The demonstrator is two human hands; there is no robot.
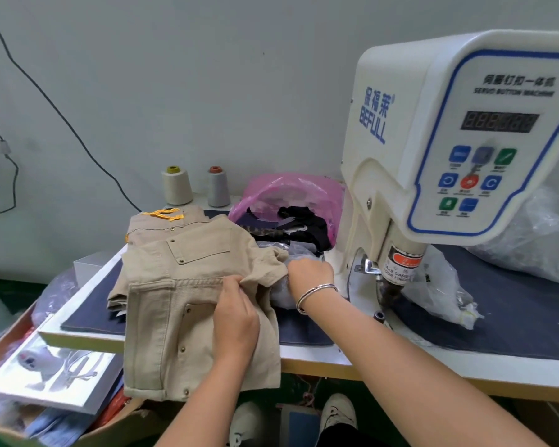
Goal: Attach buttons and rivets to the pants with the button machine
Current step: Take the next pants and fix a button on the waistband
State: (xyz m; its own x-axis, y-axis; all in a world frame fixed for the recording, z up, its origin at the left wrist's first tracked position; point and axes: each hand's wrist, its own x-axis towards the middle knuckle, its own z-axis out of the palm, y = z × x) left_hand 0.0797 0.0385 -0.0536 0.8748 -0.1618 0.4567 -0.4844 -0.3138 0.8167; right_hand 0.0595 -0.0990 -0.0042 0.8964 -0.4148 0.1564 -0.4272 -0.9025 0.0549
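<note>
Beige pants (pixel 162 321) lie on top of a stack of like pants (pixel 188 240) at the table's left, one leg hanging over the front edge. Brass rivets show on the pockets and hem. My left hand (pixel 236 321) pinches the waistband of the top pair. My right hand (pixel 309 274), with a silver bracelet on the wrist, grips the bunched fabric at the pants' right end. The white button machine (pixel 459 150) stands to the right, its press head (pixel 397 272) just right of my right hand.
A pink plastic bag (pixel 291 191) with dark cloth scraps sits behind the pants. Two thread cones (pixel 176 185) stand by the wall. Clear plastic bags (pixel 442 285) lie beside the machine. A cardboard box (pixel 117 427) with a white box in it is at lower left. The table (pixel 465 366) edge runs in front.
</note>
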